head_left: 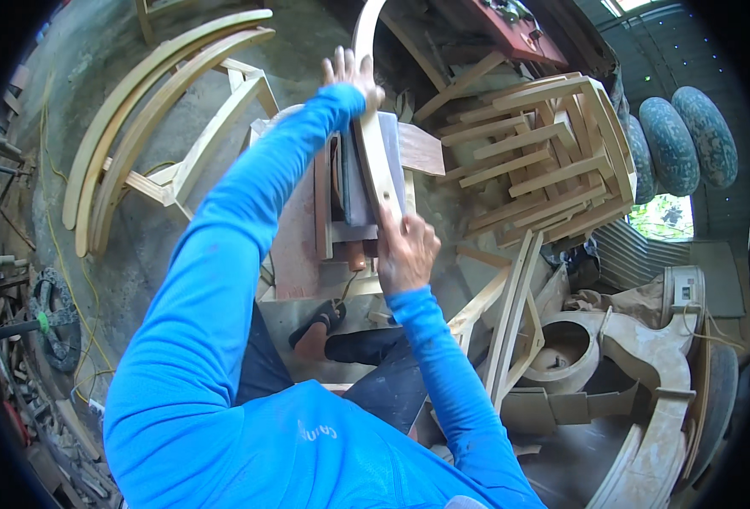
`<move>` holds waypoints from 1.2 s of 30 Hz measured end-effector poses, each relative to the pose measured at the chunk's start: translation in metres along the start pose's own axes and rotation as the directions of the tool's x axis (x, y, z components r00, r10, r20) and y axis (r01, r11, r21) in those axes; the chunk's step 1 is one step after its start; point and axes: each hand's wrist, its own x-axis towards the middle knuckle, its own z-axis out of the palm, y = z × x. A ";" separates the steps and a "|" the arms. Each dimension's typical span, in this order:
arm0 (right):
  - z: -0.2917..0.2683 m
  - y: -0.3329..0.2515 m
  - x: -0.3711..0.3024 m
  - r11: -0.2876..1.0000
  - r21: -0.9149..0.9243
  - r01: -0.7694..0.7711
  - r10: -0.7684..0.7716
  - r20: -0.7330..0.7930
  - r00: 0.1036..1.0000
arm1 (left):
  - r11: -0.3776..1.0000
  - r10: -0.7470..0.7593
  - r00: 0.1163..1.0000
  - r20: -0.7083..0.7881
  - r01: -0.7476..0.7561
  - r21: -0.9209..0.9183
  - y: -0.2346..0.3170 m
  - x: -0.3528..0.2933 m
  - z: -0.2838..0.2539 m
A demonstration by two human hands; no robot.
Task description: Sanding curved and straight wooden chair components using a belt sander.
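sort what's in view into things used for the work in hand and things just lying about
In use:
curved wooden piece, left hand and right hand on it
grey-surfaced stand beneath it

Just lying about, it seems:
curved strips on the left
stacked wooden frames on the right
round dark tubes at far right

I'm getting a fairly bright, slightly hazy daylight feed with soft shadows. The wall opening (661, 217) at right blows out nearly white, while the metal wall (722, 208) around it stays dim. The curved pale wood (378, 165) reads brightly. Fisheye distortion bends edges toward my black rim.
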 end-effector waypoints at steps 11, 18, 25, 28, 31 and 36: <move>-0.149 0.002 -0.306 0.885 0.336 -0.324 0.194 0.365 0.910 | 0.980 0.132 0.990 0.045 -0.123 -0.158 0.072 -0.352 -0.013; -0.200 -0.015 -0.367 0.871 0.316 -0.376 0.292 0.281 0.914 | 0.895 0.269 0.960 -0.079 -0.280 -0.348 0.089 -0.423 -0.035; -0.120 0.003 -0.173 0.822 0.361 -0.441 0.291 0.400 0.869 | 0.933 0.142 0.989 -0.043 -0.148 -0.327 0.056 -0.271 -0.030; -0.064 0.020 -0.053 0.857 0.286 -0.429 0.285 0.433 0.855 | 0.934 0.250 0.961 0.119 -0.207 -0.291 0.054 -0.244 -0.031; -0.023 0.022 0.051 0.880 0.180 -0.439 0.306 0.491 0.815 | 0.895 0.216 0.974 0.062 -0.172 -0.412 0.051 -0.221 -0.018; -0.020 0.016 0.045 0.878 0.207 -0.431 0.303 0.456 0.837 | 0.928 0.228 0.967 0.116 -0.180 -0.327 0.040 -0.205 -0.037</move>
